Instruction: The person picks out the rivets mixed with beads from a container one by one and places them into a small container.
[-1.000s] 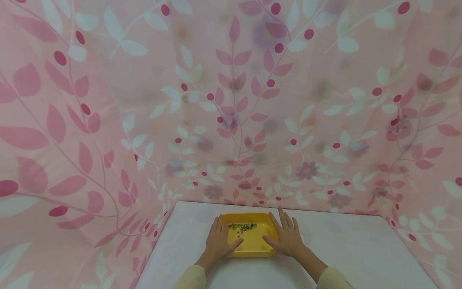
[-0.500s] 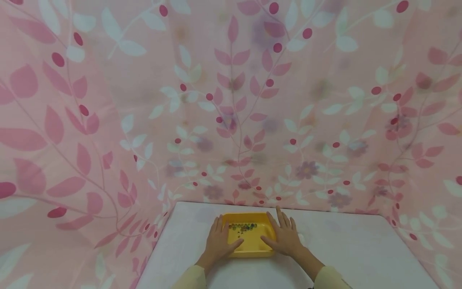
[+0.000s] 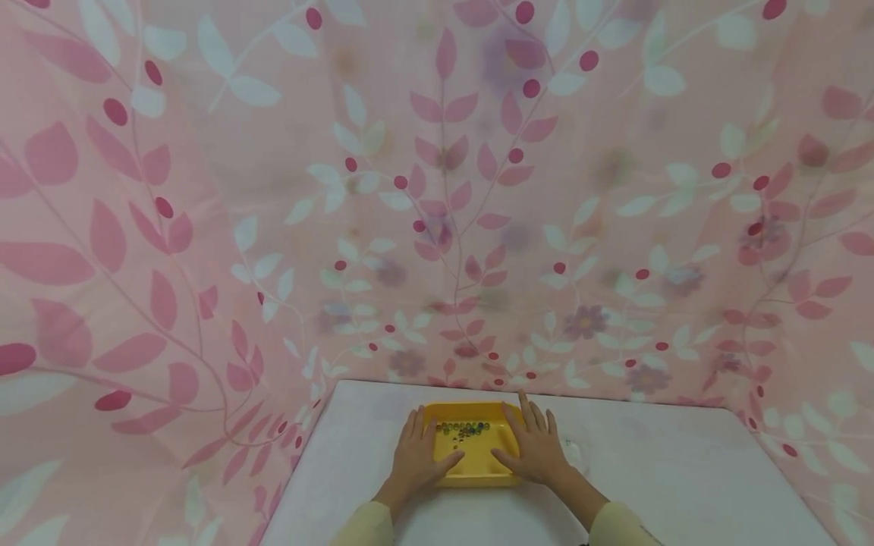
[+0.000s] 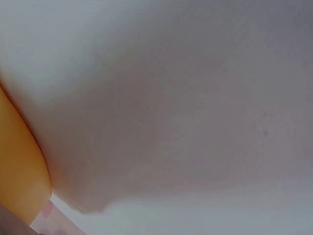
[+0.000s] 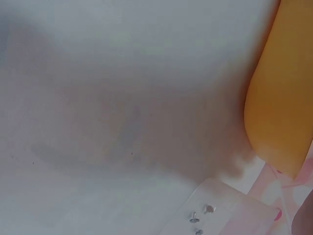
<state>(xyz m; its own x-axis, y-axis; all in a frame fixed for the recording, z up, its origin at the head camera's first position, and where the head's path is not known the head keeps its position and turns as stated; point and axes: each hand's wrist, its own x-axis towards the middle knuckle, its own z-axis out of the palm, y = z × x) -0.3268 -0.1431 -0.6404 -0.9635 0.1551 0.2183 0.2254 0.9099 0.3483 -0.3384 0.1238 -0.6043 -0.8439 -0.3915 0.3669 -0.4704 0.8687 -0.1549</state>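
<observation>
Yellow tray [image 3: 476, 481] sits on the white surface [image 3: 683, 470], near its far edge, btwn the person's two bare hands. L grip [image 3: 415, 457] lies along the tray's L side, fingers extended fwd, thumb angled in over the inside; it's uncurled, not clasping anything. R grip [image 3: 539, 453] mirrors it on the R side, fingers straight & a bit spread, thumb likewise pointing in (can't tell how firmly either one presses). Inside the tray, glass marbles [image 3: 464, 428] line up along the far side, mixed colours, w/ a loose clump just below the row; a few tiny dark bits [image 3: 455, 439] lie nearer, too sm. to make out. Just R of the R grip is a see-through item [image 3: 575, 453], bag or box unclear; R wrist cam shows sm. metal pieces [image 5: 194, 218] at it. Both wrist cams catch the tray's smooth outer wall plus soft shadows on the surface. Pale yellow sleeves [image 3: 369, 525] cover the forearms. Pink leaf-print fabric [image 3: 437, 189] hangs behind & at both sides.
</observation>
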